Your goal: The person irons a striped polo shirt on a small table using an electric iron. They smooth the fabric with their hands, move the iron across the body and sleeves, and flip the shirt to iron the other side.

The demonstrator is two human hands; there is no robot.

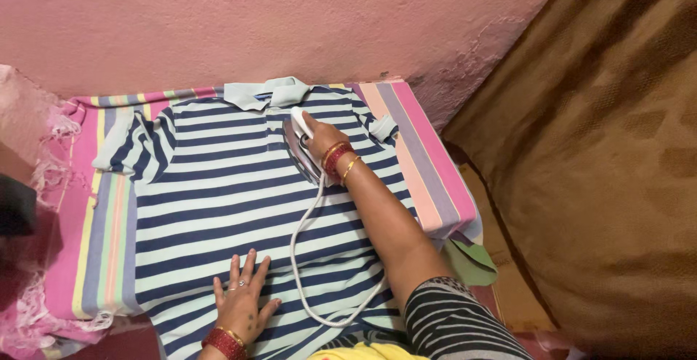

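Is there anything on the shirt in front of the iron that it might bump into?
Nothing visible. The right hand holds the iron on the striped shirt; only flat fabric and the collar lie ahead. Its cord trails behind.

Soft cloth shirt (239,200); glossy plastic iron (301,146) (wall (218,26) rough).

The right arm reaches far forward, and the right hand (317,132) is curled tight in a grip. The left hand (242,299) lies flat, fingers spread wide.
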